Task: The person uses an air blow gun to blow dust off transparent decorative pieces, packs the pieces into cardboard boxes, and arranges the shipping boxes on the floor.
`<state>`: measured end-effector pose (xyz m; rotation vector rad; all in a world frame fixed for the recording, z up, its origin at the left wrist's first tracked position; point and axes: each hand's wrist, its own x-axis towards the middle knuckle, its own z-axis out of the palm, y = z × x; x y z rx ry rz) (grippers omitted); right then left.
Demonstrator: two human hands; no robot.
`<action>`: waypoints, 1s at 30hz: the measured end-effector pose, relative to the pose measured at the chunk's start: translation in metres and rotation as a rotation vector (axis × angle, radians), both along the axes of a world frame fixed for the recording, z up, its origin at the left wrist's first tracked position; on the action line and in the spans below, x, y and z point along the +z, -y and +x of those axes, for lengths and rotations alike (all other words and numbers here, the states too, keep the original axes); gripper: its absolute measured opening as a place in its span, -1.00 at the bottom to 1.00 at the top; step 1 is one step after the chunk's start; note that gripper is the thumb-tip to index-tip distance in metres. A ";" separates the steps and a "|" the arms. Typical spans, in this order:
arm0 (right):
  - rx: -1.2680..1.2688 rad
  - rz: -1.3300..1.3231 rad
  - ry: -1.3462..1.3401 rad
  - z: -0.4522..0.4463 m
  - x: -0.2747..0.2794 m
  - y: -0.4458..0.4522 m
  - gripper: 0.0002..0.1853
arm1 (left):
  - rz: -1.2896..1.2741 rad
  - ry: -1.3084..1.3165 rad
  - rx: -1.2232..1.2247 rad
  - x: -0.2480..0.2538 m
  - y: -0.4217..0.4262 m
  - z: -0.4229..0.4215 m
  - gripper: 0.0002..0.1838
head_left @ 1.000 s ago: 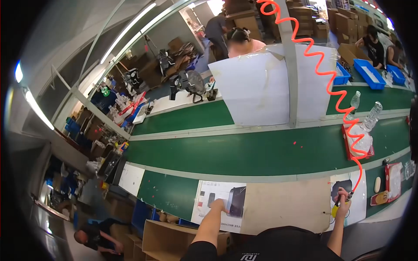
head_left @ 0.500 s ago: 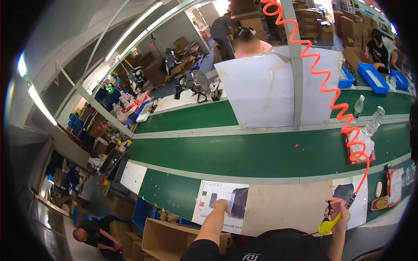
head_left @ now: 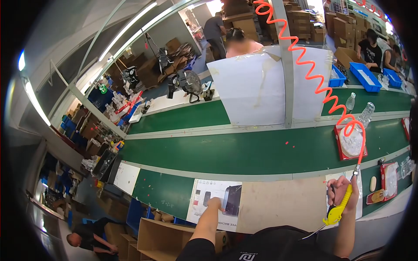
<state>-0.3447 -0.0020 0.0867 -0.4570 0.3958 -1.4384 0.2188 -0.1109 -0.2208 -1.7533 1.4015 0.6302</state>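
In my right hand (head_left: 353,191) is a yellow air blow gun (head_left: 337,213), its thin metal nozzle pointing down to the left. A coiled orange air hose (head_left: 314,65) joins the gun's upper end through a metal fitting (head_left: 356,169). My left hand (head_left: 214,203) is on a printed white panel (head_left: 202,217) with a picture of a dark appliance, its fingers curled together. Whether anything small is between those fingers is hidden. To the right of this panel lies a plain tan board (head_left: 283,202). Another white printed sheet (head_left: 359,209) is partly behind my right hand.
A green conveyor (head_left: 209,154) carries a red tray with clear plastic (head_left: 352,145). Clear bottles (head_left: 350,102) stand beyond it. At right are another red tray (head_left: 389,180) and a cream oval piece (head_left: 373,183). An open carton (head_left: 161,239) sits below left. Co-workers (head_left: 370,48) are across the line.
My right hand has lifted the air blow gun up and to the right, with the hose following. My left hand stays on the printed panel. The whole view has shifted slightly.
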 end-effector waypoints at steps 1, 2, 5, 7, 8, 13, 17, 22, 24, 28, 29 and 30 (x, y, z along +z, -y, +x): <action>0.036 -0.004 0.027 0.007 0.007 0.004 -0.40 | -0.003 -0.006 0.004 -0.001 0.000 0.001 0.03; 0.072 -0.009 0.054 0.014 0.012 0.007 -0.38 | -0.006 -0.013 0.009 -0.001 0.001 0.001 0.03; 0.148 -0.007 0.063 0.023 0.008 0.019 -0.36 | 0.013 -0.001 0.086 0.013 0.002 -0.008 0.02; 0.201 0.023 0.096 0.027 0.007 0.029 -0.36 | -0.012 -0.013 0.072 0.009 0.000 -0.006 0.02; 0.212 0.030 0.133 0.032 0.008 0.032 -0.36 | -0.024 -0.019 0.064 0.009 0.000 -0.005 0.03; 0.280 -0.018 0.366 0.045 0.010 0.046 -0.33 | -0.014 -0.018 0.092 0.020 0.000 -0.010 -0.01; 0.249 -0.038 0.526 0.047 0.012 0.049 -0.29 | -0.024 -0.026 0.081 0.031 -0.002 -0.014 -0.05; 0.147 -0.118 0.751 0.044 0.029 0.037 -0.45 | -0.007 -0.027 0.072 0.036 -0.002 -0.014 0.00; 0.154 -0.224 0.814 0.041 0.029 0.031 -0.47 | -0.025 -0.033 0.050 0.035 -0.003 -0.014 -0.01; 0.113 -0.275 0.978 0.037 0.021 0.024 -0.46 | -0.066 -0.032 0.022 0.037 -0.005 -0.017 -0.08; 0.091 -0.269 0.995 0.038 0.022 0.022 -0.49 | -0.064 -0.035 0.024 0.036 -0.005 -0.017 -0.07; 0.069 -0.264 1.012 0.039 0.022 0.021 -0.52 | -0.056 -0.035 0.027 0.035 -0.004 -0.016 -0.06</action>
